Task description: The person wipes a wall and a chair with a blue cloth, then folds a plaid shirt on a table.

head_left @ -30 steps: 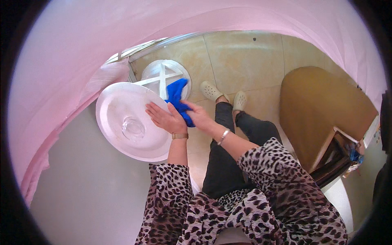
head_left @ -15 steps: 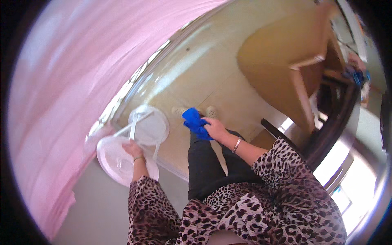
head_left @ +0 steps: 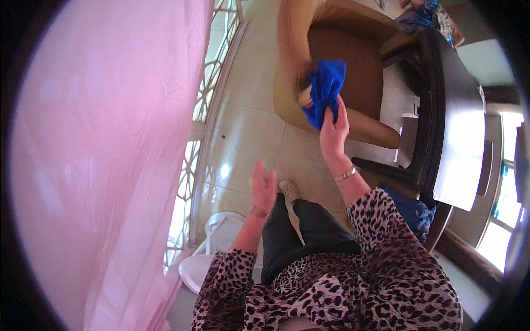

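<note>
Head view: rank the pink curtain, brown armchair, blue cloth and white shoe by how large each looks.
1. Pink curtain, largest by far, though it hangs nearest the camera.
2. Brown armchair.
3. Blue cloth, held in the right hand.
4. White shoe, smallest.

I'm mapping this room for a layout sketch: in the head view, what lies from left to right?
Pink sheer curtain → empty left hand → right hand gripping blue cloth → dark glossy wooden table.

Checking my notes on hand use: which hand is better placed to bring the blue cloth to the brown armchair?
Probably the right hand: its fingers already pinch the blue cloth, raised in front of the brown armchair. The left hand is open, empty and nearer the person's body.
</note>
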Action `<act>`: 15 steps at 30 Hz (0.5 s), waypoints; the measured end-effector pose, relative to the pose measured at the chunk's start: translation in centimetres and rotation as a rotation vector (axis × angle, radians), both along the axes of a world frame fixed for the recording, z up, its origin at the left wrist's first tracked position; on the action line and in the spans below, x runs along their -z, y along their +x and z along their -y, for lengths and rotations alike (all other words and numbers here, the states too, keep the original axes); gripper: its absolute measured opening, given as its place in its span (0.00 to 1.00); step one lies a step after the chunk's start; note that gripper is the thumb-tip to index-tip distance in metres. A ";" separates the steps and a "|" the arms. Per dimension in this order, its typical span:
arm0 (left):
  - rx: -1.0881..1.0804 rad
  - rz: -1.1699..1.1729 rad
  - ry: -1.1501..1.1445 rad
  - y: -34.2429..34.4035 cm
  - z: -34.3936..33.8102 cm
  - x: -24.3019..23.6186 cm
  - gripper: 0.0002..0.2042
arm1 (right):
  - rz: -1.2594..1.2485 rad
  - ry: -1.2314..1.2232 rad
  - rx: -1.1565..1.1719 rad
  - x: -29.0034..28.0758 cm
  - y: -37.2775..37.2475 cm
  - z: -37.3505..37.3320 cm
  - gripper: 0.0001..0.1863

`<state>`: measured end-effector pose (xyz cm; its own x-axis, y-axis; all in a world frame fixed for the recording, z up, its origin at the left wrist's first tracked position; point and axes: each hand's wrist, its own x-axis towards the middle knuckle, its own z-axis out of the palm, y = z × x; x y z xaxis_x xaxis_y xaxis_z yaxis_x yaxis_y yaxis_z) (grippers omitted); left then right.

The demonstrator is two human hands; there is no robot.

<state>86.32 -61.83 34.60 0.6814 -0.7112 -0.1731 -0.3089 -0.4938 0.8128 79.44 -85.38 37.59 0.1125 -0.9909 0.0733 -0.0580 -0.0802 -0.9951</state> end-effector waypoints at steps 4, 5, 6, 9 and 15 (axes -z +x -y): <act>0.288 0.178 -0.250 1.6 11.4 -8.2 0.25 | -0.279 -0.256 0.005 -0.5 5.1 5.3 0.20; 0.327 0.204 -0.304 2.4 13.5 -9.6 0.25 | -0.338 -0.225 0.058 -1.3 6.4 5.1 0.20; 0.335 0.264 -0.321 3.4 15.1 -10.2 0.26 | -0.322 -0.304 0.070 -0.4 6.8 5.6 0.18; 0.353 0.366 -0.372 5.7 20.3 -11.1 0.27 | -0.298 -0.335 0.003 -0.9 6.0 4.8 0.17; 0.284 0.366 -0.387 7.6 27.0 -8.3 0.32 | -0.354 -0.360 -0.276 -2.8 6.5 6.0 0.16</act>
<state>93.94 -88.79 42.90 0.4223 -0.8383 0.3448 -0.6793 -0.0408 0.7327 85.90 -91.41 40.41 0.4426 -0.8410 0.3112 -0.3114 -0.4696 -0.8262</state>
